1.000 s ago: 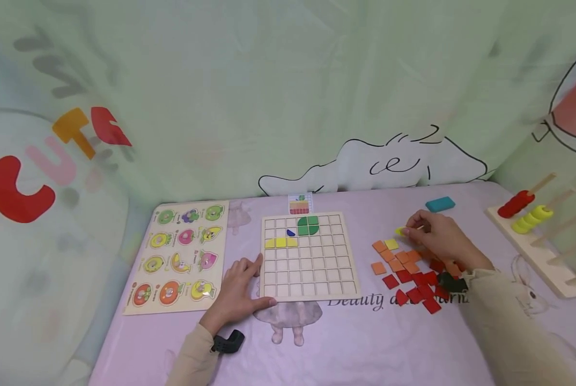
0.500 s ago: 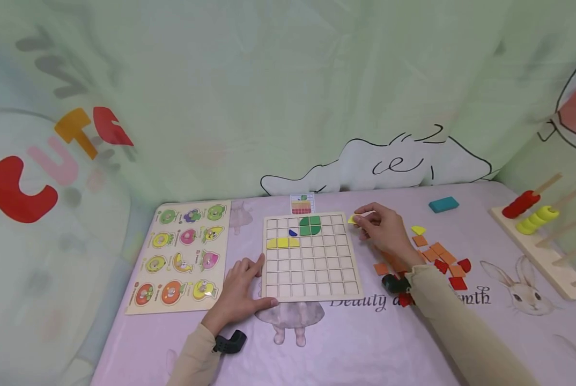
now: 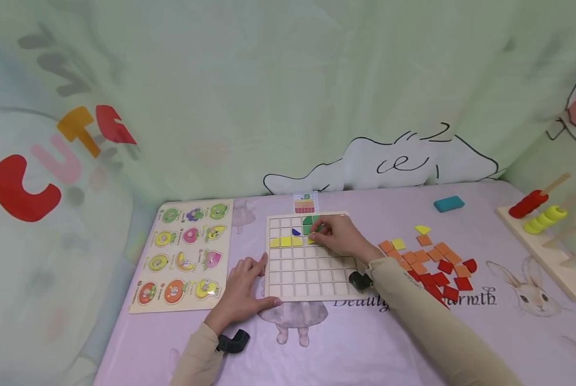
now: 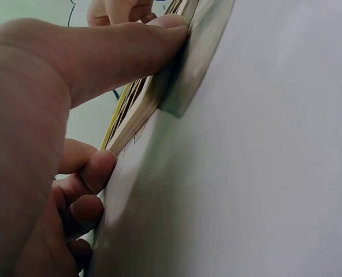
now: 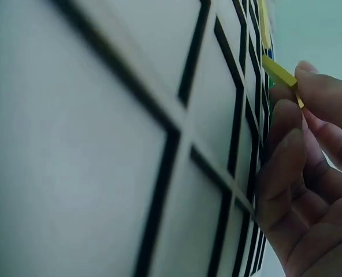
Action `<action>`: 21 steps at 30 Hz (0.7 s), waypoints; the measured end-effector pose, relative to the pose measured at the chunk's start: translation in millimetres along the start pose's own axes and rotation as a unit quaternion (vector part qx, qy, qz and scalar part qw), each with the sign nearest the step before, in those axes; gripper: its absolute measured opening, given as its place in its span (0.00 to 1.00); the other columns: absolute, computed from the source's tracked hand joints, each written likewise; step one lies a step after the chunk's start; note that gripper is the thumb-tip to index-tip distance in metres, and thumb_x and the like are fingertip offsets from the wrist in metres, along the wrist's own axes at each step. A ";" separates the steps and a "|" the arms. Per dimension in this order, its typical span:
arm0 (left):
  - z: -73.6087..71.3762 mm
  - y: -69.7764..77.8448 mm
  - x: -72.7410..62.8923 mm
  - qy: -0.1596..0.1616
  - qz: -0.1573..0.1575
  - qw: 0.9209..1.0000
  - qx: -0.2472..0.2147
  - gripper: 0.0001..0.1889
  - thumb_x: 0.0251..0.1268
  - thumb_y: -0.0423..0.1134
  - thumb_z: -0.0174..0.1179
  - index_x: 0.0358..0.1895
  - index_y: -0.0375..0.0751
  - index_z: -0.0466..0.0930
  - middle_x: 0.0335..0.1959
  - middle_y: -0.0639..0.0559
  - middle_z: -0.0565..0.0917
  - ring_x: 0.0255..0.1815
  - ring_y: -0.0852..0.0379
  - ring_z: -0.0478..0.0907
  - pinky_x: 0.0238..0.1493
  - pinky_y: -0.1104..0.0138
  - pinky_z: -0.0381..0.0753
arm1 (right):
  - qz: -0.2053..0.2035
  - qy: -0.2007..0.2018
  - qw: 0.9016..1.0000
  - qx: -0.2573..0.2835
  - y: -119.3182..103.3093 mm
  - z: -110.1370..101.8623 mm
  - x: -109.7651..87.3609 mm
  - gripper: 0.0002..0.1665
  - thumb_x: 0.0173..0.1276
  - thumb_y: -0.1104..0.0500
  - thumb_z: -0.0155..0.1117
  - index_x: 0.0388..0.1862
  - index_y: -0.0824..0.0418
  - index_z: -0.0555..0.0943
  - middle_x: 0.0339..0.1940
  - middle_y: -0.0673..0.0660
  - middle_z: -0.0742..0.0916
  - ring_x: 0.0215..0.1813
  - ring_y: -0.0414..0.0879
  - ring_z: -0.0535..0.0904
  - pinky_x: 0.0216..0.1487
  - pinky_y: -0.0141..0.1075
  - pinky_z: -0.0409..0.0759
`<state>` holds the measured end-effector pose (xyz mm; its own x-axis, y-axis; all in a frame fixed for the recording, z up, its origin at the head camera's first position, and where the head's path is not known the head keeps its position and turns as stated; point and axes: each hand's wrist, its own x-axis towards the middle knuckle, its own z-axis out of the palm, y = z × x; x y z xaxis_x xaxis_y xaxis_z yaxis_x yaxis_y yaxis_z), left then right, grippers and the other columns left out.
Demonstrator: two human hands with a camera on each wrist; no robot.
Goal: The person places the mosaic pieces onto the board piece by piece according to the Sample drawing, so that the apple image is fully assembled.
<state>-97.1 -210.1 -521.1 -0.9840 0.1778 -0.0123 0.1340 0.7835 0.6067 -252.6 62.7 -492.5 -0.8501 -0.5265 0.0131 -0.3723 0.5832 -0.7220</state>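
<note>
A wooden grid board [image 3: 300, 279] lies on the table with green tiles [image 3: 307, 220], a blue half-round piece [image 3: 295, 232] and a row of yellow tiles [image 3: 285, 242] in its cells. Over the board, my right hand [image 3: 338, 235] pinches another yellow tile [image 5: 279, 71] between thumb and fingertips, just below the green tiles. Part of that tile is covered by the fingers. At the board's near left corner rests my left hand [image 3: 242, 289], its thumb [image 4: 130, 52] along the front edge and its index finger at the left side.
Right of the board lie loose orange tiles [image 3: 419, 268], red tiles [image 3: 462, 284] and a yellow square [image 3: 397, 244]. A picture card [image 3: 305, 203] sits behind the board, a fruit puzzle [image 3: 182, 276] to its left. Far right are a teal block [image 3: 449, 203] and a bead stand [image 3: 548, 257].
My right hand has carried the yellow tile leftward from the loose tiles to above the board. The left hand stays at the board's corner.
</note>
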 end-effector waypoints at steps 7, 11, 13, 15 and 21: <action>-1.6 1.9 0.4 0.002 0.003 1.000 0.011 0.58 0.52 0.59 0.81 0.84 0.40 0.61 0.46 0.57 0.70 0.47 0.57 0.62 0.51 0.61 0.63 | -0.011 -0.010 1.000 -0.014 -2.9 -3.0 1.1 0.08 0.70 0.55 0.76 0.43 0.58 0.87 0.26 0.50 0.86 0.29 0.41 0.77 0.37 0.36 0.74; -2.1 1.6 1.2 -0.004 -0.003 1.000 0.009 0.58 0.52 0.59 0.81 0.84 0.42 0.60 0.46 0.57 0.70 0.48 0.57 0.62 0.52 0.61 0.63 | -0.004 -0.026 1.000 -0.010 -2.2 -7.2 -0.5 0.09 0.68 0.58 0.78 0.43 0.60 0.88 0.30 0.52 0.88 0.32 0.41 0.80 0.38 0.35 0.77; -1.9 1.1 1.2 -0.003 -0.004 1.000 0.010 0.58 0.52 0.59 0.81 0.84 0.42 0.61 0.46 0.57 0.70 0.48 0.57 0.63 0.52 0.60 0.63 | -0.010 -0.035 0.999 -0.013 -1.8 -7.5 0.0 0.10 0.67 0.60 0.78 0.44 0.62 0.88 0.31 0.53 0.89 0.32 0.41 0.81 0.38 0.35 0.78; -1.5 0.7 1.1 -0.003 -0.008 1.000 0.010 0.58 0.52 0.59 0.81 0.84 0.43 0.61 0.46 0.58 0.70 0.48 0.58 0.63 0.53 0.60 0.63 | -0.017 -0.038 0.999 -0.019 -1.5 -6.2 1.3 0.10 0.66 0.61 0.78 0.44 0.62 0.88 0.31 0.53 0.89 0.32 0.40 0.81 0.38 0.35 0.79; 0.2 1.0 -0.3 -0.003 -0.009 1.000 -0.002 0.58 0.52 0.58 0.81 0.84 0.43 0.61 0.46 0.58 0.70 0.49 0.57 0.63 0.52 0.60 0.63 | -0.024 -0.031 0.999 -0.033 -2.8 -3.8 0.9 0.09 0.65 0.62 0.79 0.43 0.62 0.90 0.30 0.52 0.89 0.32 0.39 0.81 0.40 0.37 0.79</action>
<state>-96.6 -209.2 -520.6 -0.9856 0.1667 -0.0285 0.1149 0.7839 0.6101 -253.8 62.9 -487.8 -0.8064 -0.5914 0.0023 -0.4382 0.5948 -0.6739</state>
